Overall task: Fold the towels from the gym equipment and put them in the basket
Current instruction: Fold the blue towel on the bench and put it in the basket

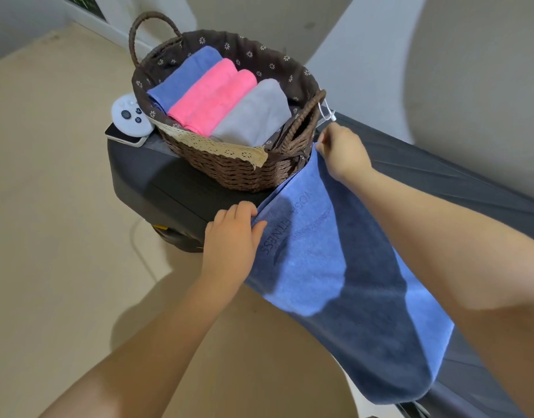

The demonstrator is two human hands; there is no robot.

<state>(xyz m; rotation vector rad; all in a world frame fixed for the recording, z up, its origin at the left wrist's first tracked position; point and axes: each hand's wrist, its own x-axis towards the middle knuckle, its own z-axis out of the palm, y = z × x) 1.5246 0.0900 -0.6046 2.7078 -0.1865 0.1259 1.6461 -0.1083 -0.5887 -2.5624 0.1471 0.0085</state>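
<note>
A blue towel (329,267) with dark lettering lies stretched along the dark treadmill deck (175,188). My left hand (232,239) pinches its near-left corner at the deck's edge. My right hand (341,152) pinches the far corner beside the basket. The brown wicker basket (235,170), lined with flowered cloth, stands on the treadmill's front end. Inside it lie a folded blue towel (184,76), two pink towels (211,95) and a grey towel (256,116), side by side.
A white game controller (130,116) rests on a flat device (124,137) left of the basket. The beige floor (48,206) spreads to the left. A white wall (470,70) stands behind the treadmill belt (440,170).
</note>
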